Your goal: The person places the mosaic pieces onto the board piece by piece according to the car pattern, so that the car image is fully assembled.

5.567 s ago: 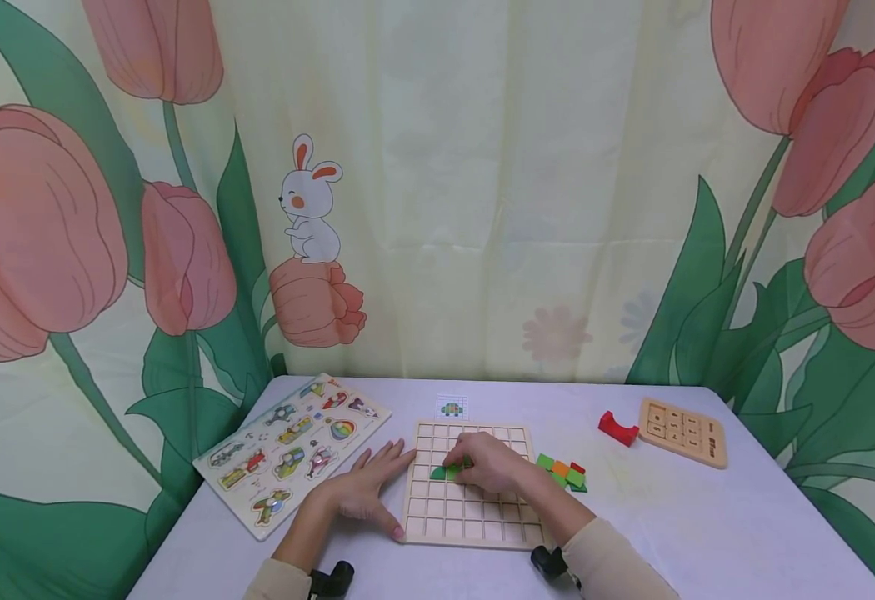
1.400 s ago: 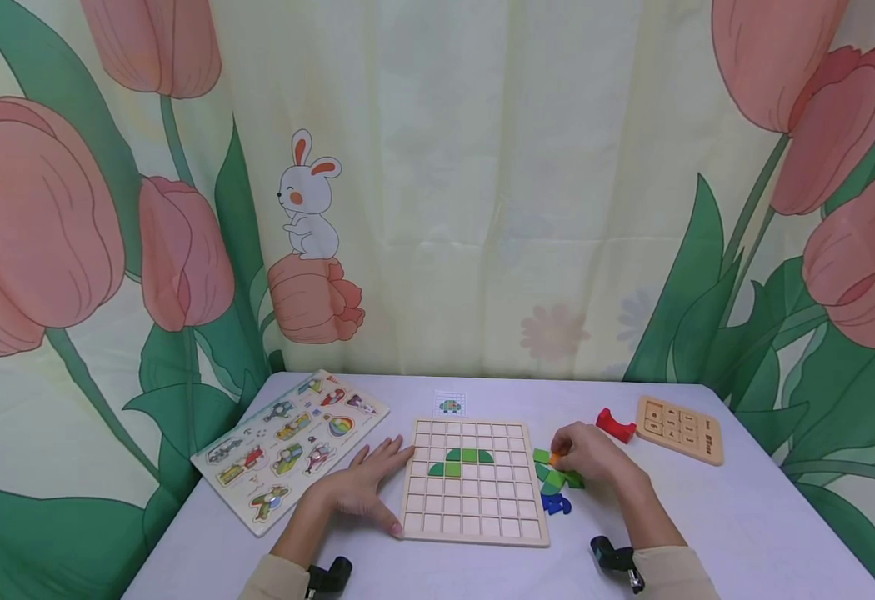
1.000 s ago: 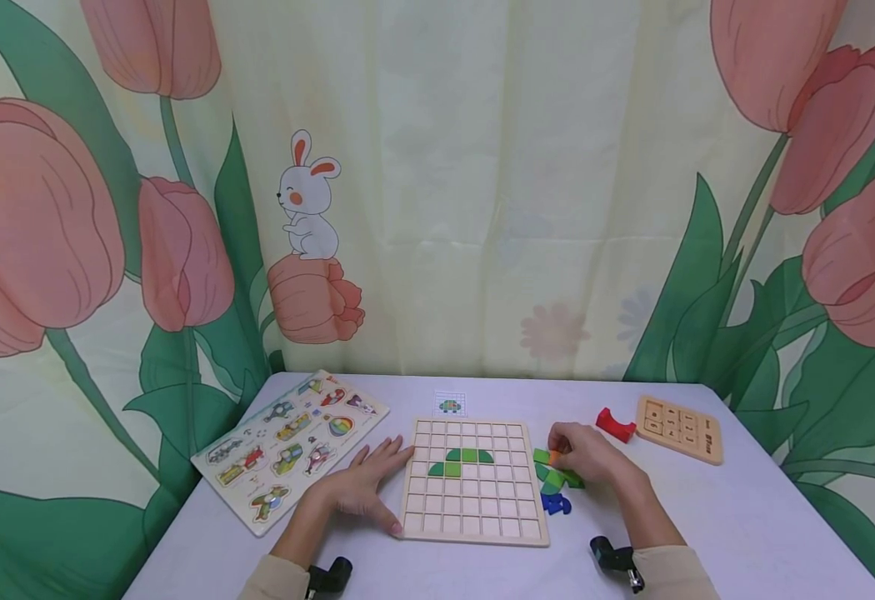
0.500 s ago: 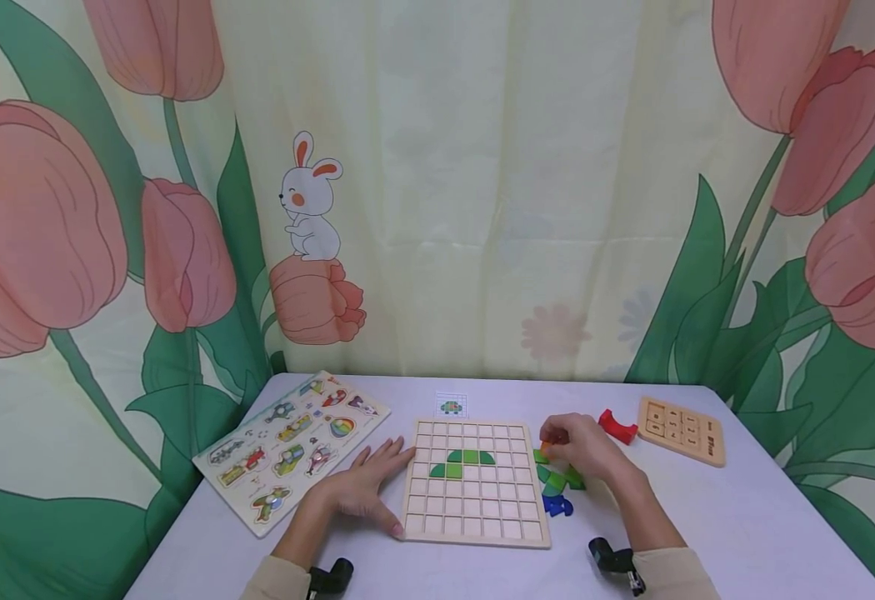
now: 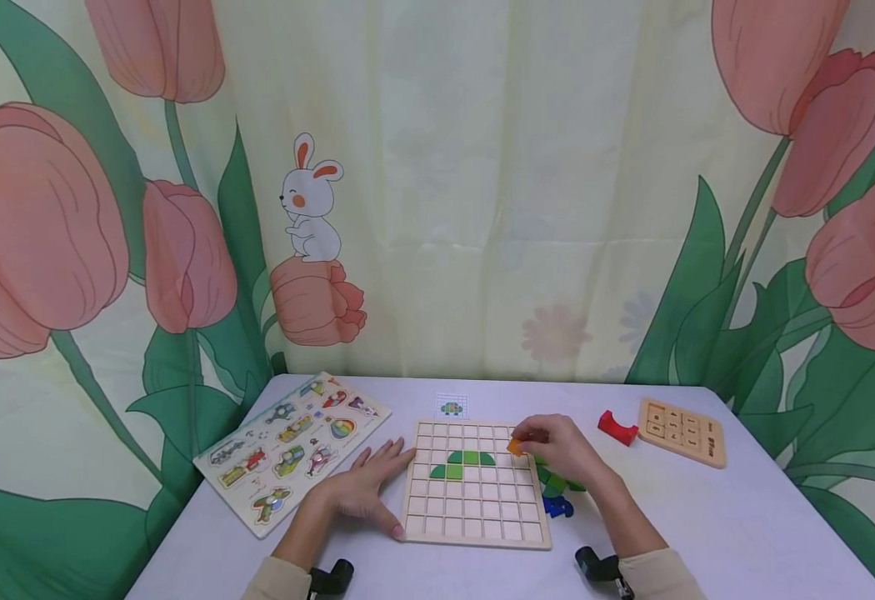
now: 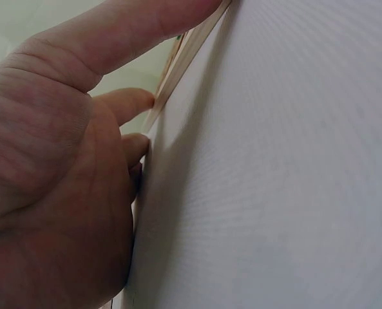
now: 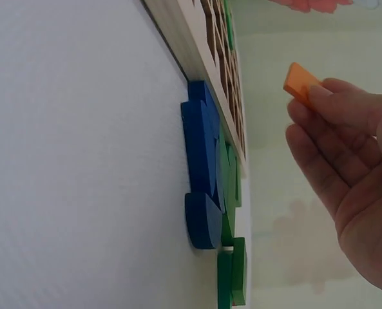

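Between thumb and fingers, my right hand (image 5: 557, 443) pinches an orange square tile (image 5: 515, 447) above the right edge of a wooden grid board (image 5: 475, 525). The right wrist view shows the same orange tile (image 7: 300, 84) held clear of the table. Several green pieces (image 5: 471, 457) sit in the board's upper cells, some square and some rounded. My left hand (image 5: 358, 490) rests along the board's left side with fingers spread, its thumb at the near corner. In the left wrist view, fingertips of the left hand (image 6: 62, 154) touch the board's edge (image 6: 191, 55).
Loose green pieces (image 5: 553, 482) and blue pieces (image 5: 557, 506) lie right of the board. A small pattern card (image 5: 452, 407) is behind it. A picture puzzle board (image 5: 291, 450) lies left; a red arch block (image 5: 617, 427) and a wooden number board (image 5: 682, 431) lie right.
More green pieces have come into the board's cells. My right hand has lifted the orange tile from the loose pieces and moved left over the board. The left hand has stayed put.
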Available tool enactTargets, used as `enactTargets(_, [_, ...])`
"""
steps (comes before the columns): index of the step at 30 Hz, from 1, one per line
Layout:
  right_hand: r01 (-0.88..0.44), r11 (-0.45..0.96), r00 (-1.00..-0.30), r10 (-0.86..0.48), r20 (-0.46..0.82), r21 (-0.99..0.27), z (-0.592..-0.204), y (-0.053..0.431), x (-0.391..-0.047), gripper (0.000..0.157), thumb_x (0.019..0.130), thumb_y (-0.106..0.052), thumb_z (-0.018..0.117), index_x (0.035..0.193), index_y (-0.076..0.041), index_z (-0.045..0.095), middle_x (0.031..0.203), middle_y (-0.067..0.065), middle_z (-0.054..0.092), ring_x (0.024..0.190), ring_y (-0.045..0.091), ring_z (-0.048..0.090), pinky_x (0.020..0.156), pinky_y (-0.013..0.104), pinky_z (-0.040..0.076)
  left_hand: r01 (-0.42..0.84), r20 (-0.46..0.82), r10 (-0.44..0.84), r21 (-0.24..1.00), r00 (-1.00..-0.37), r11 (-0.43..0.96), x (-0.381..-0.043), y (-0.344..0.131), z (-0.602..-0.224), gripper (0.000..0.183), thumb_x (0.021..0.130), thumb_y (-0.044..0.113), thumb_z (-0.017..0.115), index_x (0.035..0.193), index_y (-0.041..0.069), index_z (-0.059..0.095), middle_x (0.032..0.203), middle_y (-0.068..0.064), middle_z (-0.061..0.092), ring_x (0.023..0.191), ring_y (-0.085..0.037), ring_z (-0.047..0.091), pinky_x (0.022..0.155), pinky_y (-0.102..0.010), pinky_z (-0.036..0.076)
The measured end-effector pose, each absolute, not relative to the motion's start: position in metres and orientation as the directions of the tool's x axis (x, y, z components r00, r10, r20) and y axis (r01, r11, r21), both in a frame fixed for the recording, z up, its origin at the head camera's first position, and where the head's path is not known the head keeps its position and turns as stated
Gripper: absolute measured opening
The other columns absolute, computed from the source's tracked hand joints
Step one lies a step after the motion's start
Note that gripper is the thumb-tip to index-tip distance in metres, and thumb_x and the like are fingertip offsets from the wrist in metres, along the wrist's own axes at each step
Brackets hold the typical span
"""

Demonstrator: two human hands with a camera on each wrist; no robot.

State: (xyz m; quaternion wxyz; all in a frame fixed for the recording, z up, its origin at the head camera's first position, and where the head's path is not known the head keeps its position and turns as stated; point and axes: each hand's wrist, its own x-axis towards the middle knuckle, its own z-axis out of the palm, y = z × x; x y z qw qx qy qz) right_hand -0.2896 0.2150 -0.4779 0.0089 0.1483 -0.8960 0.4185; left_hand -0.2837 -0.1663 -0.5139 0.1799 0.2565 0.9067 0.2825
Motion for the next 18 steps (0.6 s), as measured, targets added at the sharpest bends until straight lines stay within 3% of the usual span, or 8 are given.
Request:
enactTargets(7, [-0.381, 0.572, -0.918, -0.327, 0.224, -0.726, -0.483, 0.207, -0.289, 0.023, 0.092, 0.001, 0.074, 0.112, -0.009, 0.081, 0.102, -0.002, 0.078, 0.091, 0.013, 0.071, 0.083, 0.02, 0.061, 0.376, -0.172, 0.571, 0.598, -0.803, 0.708, -0.284, -0.167, -0.513, 0.13, 0.062, 0.059, 0.092, 0.167, 0.024, 0.025, 0.176, -0.011, 0.009, 0.164, -0.034, 0.002, 0.13, -0.063, -0.003])
enactTargets(18, [-0.409, 0.566, -0.905, -0.352, 0.239, -0.716, -0.483, 0.183, -0.291, 0.016, 0.09, -0.001, 0.077, 0.102, -0.01, 0.083, 0.096, -0.002, 0.078, 0.083, 0.01, 0.068, 0.077, 0.019, 0.06, 0.366, -0.182, 0.569, 0.603, -0.802, 0.709, -0.285, -0.167, -0.514, 0.128, 0.063, 0.058, 0.092, 0.167, 0.025, 0.025, 0.176, -0.01, 0.009, 0.164, -0.033, 0.002, 0.13, -0.063, -0.003])
